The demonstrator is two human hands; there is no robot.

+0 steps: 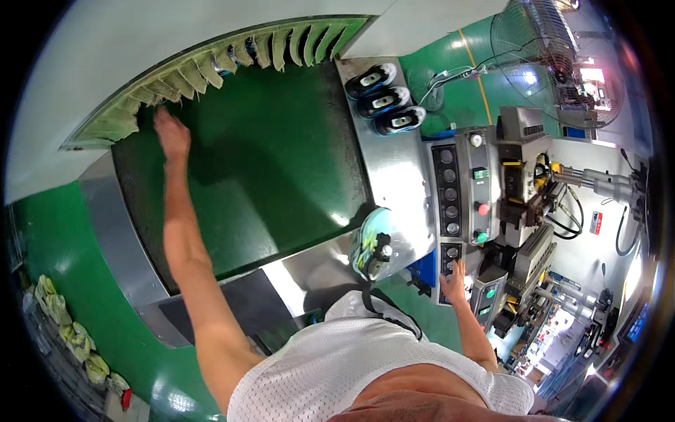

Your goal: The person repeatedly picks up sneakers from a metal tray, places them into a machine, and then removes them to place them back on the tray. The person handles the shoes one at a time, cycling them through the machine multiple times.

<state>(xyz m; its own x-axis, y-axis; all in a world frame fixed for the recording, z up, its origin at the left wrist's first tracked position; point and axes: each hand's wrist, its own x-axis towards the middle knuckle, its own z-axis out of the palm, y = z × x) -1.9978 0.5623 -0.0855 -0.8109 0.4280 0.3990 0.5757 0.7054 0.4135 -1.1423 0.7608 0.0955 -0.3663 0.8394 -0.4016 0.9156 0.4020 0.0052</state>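
Note:
My left arm stretches far across a green conveyor belt (274,176). At its end my left hand (172,135) is close to the worn hanging strips (190,77) of a machine opening, fingers stretched out and nothing visible in them. My right hand (455,283) is at the lower end of a control panel (450,190) with dials, its fingers apart and holding nothing that I can see. Between my hands, on the metal ledge (394,176), lies a pale teal and yellow shoe (371,243). Three dark shoes (383,103) stand in a row at the ledge's far end.
A large caged fan (555,70) stands at the far right. Pressing machines (524,176) with hoses line the right side, beside the panel. Yellowish wrapped bundles (70,330) sit at the lower left, past the belt's metal side (116,218).

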